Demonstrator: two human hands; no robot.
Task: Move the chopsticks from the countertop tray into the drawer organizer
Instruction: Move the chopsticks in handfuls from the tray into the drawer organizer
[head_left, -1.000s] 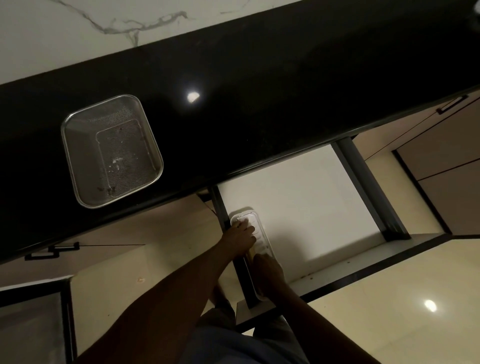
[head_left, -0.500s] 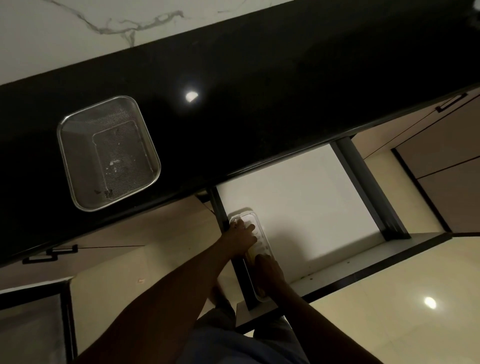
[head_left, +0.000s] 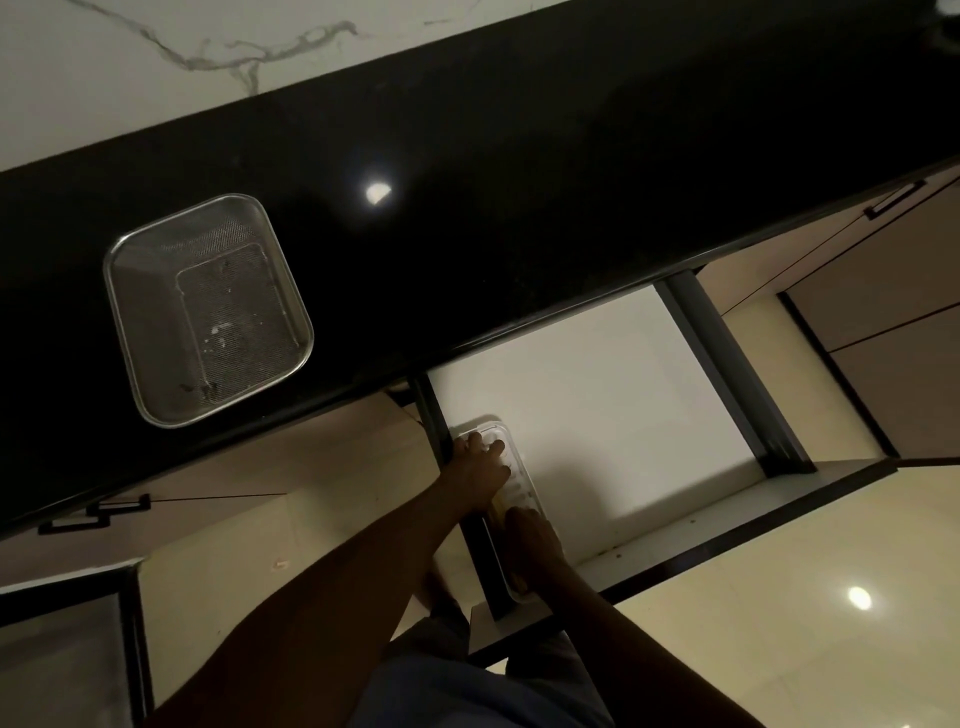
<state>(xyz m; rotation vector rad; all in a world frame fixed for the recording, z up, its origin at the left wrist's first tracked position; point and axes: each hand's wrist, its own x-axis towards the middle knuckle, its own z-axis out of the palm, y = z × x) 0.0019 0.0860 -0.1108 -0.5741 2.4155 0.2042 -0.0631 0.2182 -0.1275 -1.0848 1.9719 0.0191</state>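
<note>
The mesh tray (head_left: 150, 322) sat on the dark surface (head_left: 519, 156). In the open drawer (head_left: 597, 415), the left hand (head_left: 475, 467) lay with fingers spread on the organizer (head_left: 522, 480), where pale chopsticks (head_left: 497, 512) lay. The right hand (head_left: 535, 545) covered its near end, grip unclear.
</note>
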